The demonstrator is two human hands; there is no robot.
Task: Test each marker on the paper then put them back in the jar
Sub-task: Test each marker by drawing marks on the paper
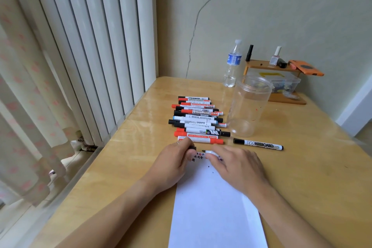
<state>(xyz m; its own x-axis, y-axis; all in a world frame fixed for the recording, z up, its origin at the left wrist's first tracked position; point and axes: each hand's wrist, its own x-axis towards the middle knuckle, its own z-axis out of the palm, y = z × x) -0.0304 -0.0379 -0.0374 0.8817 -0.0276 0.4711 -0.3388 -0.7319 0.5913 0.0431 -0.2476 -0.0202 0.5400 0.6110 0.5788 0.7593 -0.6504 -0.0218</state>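
A white sheet of paper (217,207) lies on the wooden table, with small dark and red test marks near its far edge. My right hand (239,167) grips an uncapped black marker (209,152), tip pointing left above the marks. My left hand (173,161) pinches its black cap (192,148) a short gap from the tip. Behind the hands several red, black and blue markers (198,119) lie in a row. One black whiteboard marker (258,144) lies apart on the right. The clear plastic jar (249,106) stands upright with nothing in it.
A water bottle (232,64) stands at the back by the wall. A small wooden shelf (269,66) carries a nail polish bottle, an orange case and a clear box. A radiator (90,46) and a curtain flank the table's left edge.
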